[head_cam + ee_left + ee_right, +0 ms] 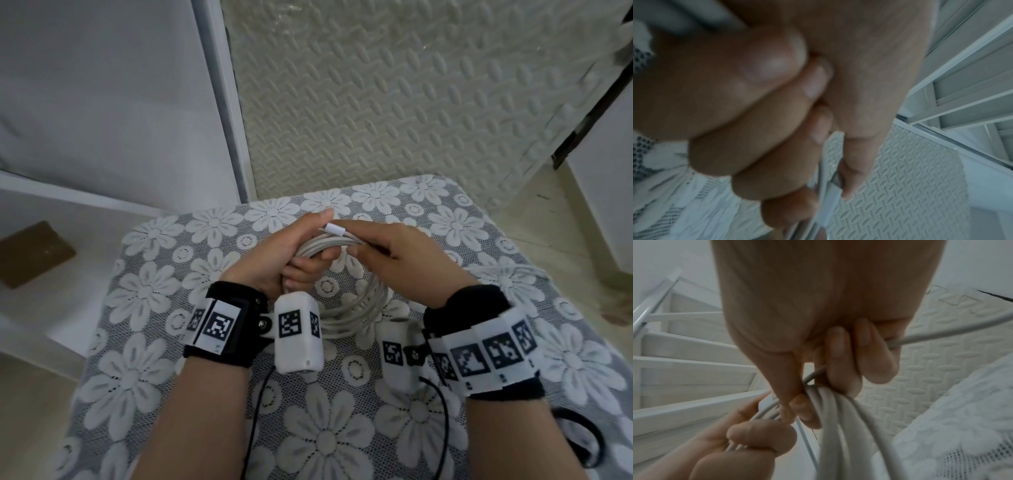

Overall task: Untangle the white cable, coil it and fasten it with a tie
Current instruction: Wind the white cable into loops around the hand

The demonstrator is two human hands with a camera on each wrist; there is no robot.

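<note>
both hands met above the middle of the table, each closed on the white cable (346,310). the left hand (274,251) had its fingers curled round the gathered turns of the coil, thumb stretched along the top toward the cable's white plug (335,229). in the left wrist view the curled fingers (748,91) filled most of the picture, and the plug (829,206) showed just below the thumb tip, blurred. the right hand (394,255) reached in from the other side, its index finger laid over the strand just behind the plug. in the right wrist view its thumb and fingers (842,353) pinched the bundle of turns (836,426), while one loose strand (941,335) ran out past the little finger to the right. the coil hung from both grips as several rounded loops, its lower part dipping to the lace tablecloth (144,294), white flowers on grey, between the two wrist cameras. whether the loops rested on the cloth or hung just clear of it could not be told. left of the table stood a white shelf (85,219) with a brown block (32,255) on it, and beyond the table lay pale embossed floor mats (394,96).
</note>
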